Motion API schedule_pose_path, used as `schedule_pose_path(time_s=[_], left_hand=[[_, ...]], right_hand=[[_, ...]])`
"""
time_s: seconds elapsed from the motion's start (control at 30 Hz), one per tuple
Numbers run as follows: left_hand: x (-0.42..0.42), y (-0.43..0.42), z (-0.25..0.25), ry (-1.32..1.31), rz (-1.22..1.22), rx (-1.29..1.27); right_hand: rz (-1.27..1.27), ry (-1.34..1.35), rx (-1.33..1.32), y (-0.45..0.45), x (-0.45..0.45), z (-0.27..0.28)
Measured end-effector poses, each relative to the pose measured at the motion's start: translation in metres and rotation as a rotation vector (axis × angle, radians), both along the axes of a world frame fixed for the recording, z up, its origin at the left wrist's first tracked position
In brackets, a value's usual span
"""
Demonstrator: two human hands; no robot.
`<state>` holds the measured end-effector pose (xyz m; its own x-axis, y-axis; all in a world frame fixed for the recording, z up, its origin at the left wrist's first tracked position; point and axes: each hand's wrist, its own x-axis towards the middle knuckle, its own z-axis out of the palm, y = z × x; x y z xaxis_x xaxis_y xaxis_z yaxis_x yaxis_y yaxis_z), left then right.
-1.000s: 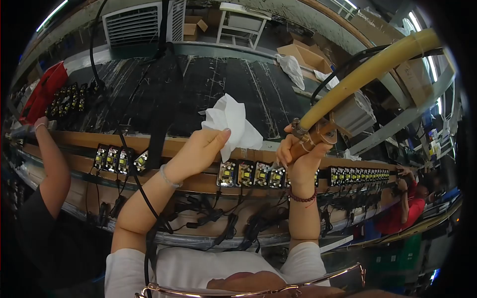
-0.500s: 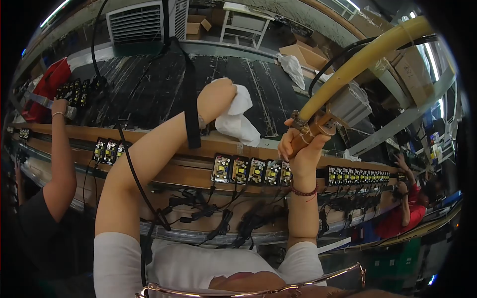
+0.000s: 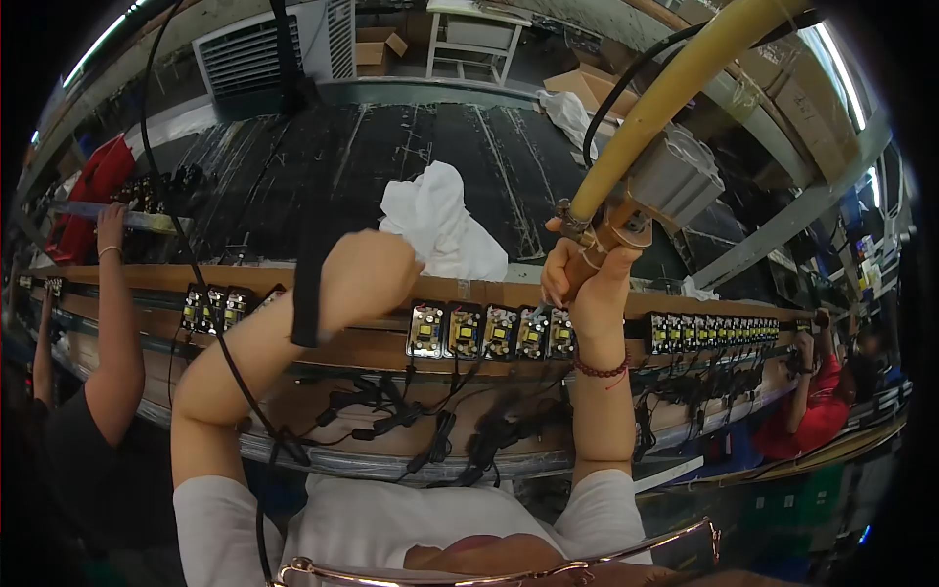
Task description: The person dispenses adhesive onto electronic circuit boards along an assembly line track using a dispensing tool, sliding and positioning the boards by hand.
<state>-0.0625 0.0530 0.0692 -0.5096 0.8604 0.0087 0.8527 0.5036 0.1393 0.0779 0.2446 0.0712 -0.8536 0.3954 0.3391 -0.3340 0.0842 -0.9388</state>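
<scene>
My right hand (image 3: 597,289) is wrapped around the brown grip of a glue gun (image 3: 626,225), which has a silver canister and a thick yellow hose (image 3: 675,98). Its tip is close to a row of small circuit boards (image 3: 486,331) carrying yellow parts and black cables. My left hand (image 3: 374,279) is curled in a fist just left of that row. Its fingertips are turned away, and what they hold, if anything, is hidden. Beyond that hand, a crumpled white cloth (image 3: 440,220) lies on the black work surface (image 3: 323,166).
A longer row of boards (image 3: 714,335) continues to the right, with more boards (image 3: 215,308) at left. Black cables (image 3: 430,430) hang in front. A co-worker's arm (image 3: 112,323) reaches in at left beside a red bin (image 3: 93,201); a red-sleeved person (image 3: 817,411) works at far right.
The white cloth, at my left hand before, now lies on the black surface. My left hand has come down and leftward, nearer the boards. My right hand keeps its grip on the glue gun.
</scene>
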Motion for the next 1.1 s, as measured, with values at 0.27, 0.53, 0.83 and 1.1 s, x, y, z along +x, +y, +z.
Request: schedule_pose_path(time_s=[0.27,0.53,0.83,1.1], left_hand=[[0.087,-0.043,-0.084,-0.297,-0.173,0.55],[0.114,0.013,-0.085,0.181,-0.242,0.238],[0.12,0.046,-0.059,0.385,-0.309,0.253],[0.12,0.048,-0.094,0.252,-0.383,0.352]], right_hand=[[0.049,0.008,0.075,-0.004,-0.002,0.007],[-0.072,0.009,0.062,-0.004,-0.005,0.0],[-0.104,0.051,-0.1,-0.009,-0.008,-0.011],[-0.125,0.027,-0.106,-0.016,-0.011,-0.024]])
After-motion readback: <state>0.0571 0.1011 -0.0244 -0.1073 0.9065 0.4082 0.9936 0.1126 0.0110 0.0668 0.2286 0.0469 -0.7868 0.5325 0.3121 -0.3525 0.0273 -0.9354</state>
